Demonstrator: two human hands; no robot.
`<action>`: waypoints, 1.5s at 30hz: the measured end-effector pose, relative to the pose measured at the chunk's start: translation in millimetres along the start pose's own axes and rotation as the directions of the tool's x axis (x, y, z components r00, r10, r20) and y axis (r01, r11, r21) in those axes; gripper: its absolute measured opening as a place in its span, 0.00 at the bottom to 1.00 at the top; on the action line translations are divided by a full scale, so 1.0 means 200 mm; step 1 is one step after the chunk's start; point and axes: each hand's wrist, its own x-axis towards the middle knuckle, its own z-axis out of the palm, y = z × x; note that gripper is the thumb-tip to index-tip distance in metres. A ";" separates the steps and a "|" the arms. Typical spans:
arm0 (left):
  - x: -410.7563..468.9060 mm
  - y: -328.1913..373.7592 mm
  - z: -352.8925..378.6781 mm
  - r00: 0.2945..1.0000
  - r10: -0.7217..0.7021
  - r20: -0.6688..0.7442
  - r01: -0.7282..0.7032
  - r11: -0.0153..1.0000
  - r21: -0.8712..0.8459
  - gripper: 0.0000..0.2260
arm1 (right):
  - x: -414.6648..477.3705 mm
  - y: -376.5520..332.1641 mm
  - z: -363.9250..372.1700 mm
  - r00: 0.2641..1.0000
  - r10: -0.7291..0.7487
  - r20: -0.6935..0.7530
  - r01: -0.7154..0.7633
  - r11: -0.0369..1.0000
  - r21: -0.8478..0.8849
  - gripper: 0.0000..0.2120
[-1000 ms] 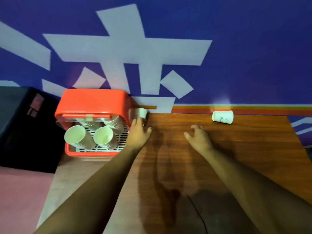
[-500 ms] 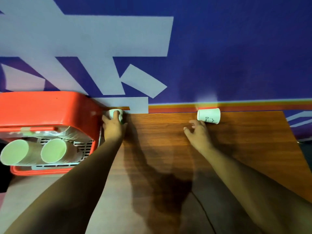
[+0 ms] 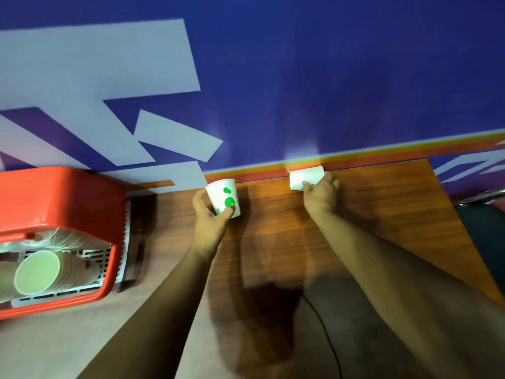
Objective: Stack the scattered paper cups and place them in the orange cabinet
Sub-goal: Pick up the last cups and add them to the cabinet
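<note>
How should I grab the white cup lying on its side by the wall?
Take the lying cup round the middle of its side, coming from above and the near side. It lies lengthwise close along the wall, so its back is blocked, and its round body suits a curled grip.

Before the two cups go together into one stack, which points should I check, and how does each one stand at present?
1. Left hand grips the dotted cup: ok.
2. Right hand is curled round the lying cup: ok.
3. Lying cup is lifted off the table: not ok, it lies on its side by the wall.
4. Both cup mouths face the same way: cannot tell.
5. Orange cabinet is open: ok, cup stacks already lie inside.
</note>
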 end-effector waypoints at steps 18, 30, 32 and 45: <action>-0.47 0.32 -0.56 0.989 0.134 0.055 -0.111 0.945 -0.309 0.42 | -0.82 -0.46 -0.25 0.771 -0.456 0.445 0.197 0.834 0.515 0.03; -0.82 0.35 -1.45 0.982 0.132 -0.133 -0.171 0.922 -0.348 0.21 | -1.71 -0.96 0.00 0.580 -0.611 0.539 0.314 0.778 0.544 0.10; -0.82 0.33 -1.61 0.976 0.145 -0.160 -0.193 0.920 -0.341 0.22 | -1.81 -1.01 0.08 0.589 -0.600 0.540 0.310 0.786 0.535 0.11; -0.61 0.26 -2.41 0.961 0.263 -0.086 -0.270 0.960 -0.074 0.41 | -2.19 -1.15 0.72 0.733 -0.658 0.170 0.610 0.748 0.262 0.29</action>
